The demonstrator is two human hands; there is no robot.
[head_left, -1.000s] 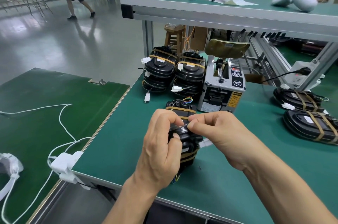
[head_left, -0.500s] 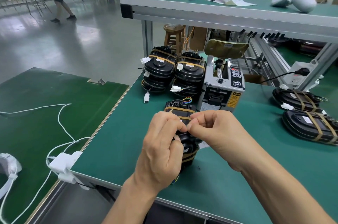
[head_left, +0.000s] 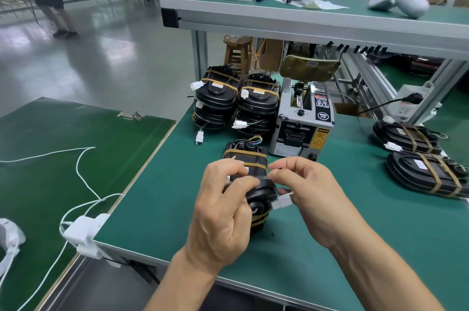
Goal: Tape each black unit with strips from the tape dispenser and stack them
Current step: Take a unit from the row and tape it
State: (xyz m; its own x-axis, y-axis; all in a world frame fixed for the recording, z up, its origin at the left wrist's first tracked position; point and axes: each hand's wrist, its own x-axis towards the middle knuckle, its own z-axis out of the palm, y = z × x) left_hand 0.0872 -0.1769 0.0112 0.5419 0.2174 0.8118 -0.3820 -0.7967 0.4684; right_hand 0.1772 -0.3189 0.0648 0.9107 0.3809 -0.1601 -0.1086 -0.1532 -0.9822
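A black unit (head_left: pixel 250 162) banded with tan tape lies on the green bench, coloured wires at its far end and a white connector (head_left: pixel 282 201) at its near right. My left hand (head_left: pixel 223 205) grips its near end from the left. My right hand (head_left: pixel 308 192) pinches a dark tape strip (head_left: pixel 264 178) over the unit's top. The grey tape dispenser (head_left: pixel 303 118) stands just behind. Two stacks of taped black units (head_left: pixel 238 105) sit left of the dispenser.
Two more taped units (head_left: pixel 423 158) lie at the right. A white adapter (head_left: pixel 83 230) with cables hangs at the bench's left edge, beside a second green table (head_left: pixel 50 158). An upper shelf (head_left: pixel 304 19) carries white controllers. A person stands at far left on the floor.
My hands have drawn slightly apart, the right one shifting right so the strip and white connector show. The person in the background has walked left.
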